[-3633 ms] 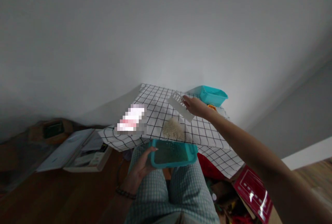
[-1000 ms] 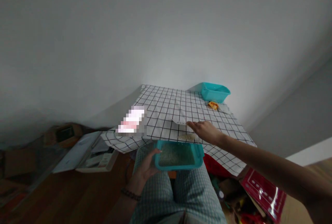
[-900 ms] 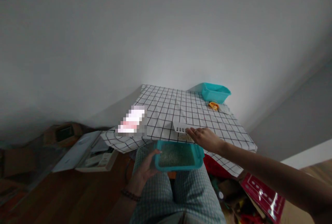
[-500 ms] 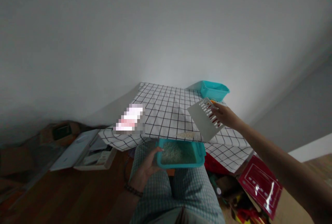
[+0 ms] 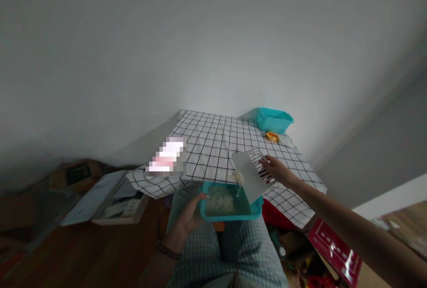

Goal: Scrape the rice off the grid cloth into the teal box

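Note:
My left hand (image 5: 187, 220) grips the near left edge of a teal tray (image 5: 256, 210) held at the table's front edge, above my lap. White grains fill part of the tray. My right hand (image 5: 277, 171) holds a white slotted scraper (image 5: 248, 173) by its slotted end. The scraper tilts down over the tray's right side. A small clump of grains (image 5: 237, 177) clings at its lower left edge, right above the tray.
The table carries a black-and-white checked cloth (image 5: 213, 145). A second teal tray (image 5: 275, 120) and an orange scrap (image 5: 272, 136) lie at its far right corner. Papers and boxes (image 5: 100, 194) lie on the wooden floor at left. A red box (image 5: 335, 252) lies at lower right.
My right hand swept the scraper toward the table's front edge, lifted it away, and now tilts it down over the tray. The grain pile on the cloth has gone; more grains lie in the tray.

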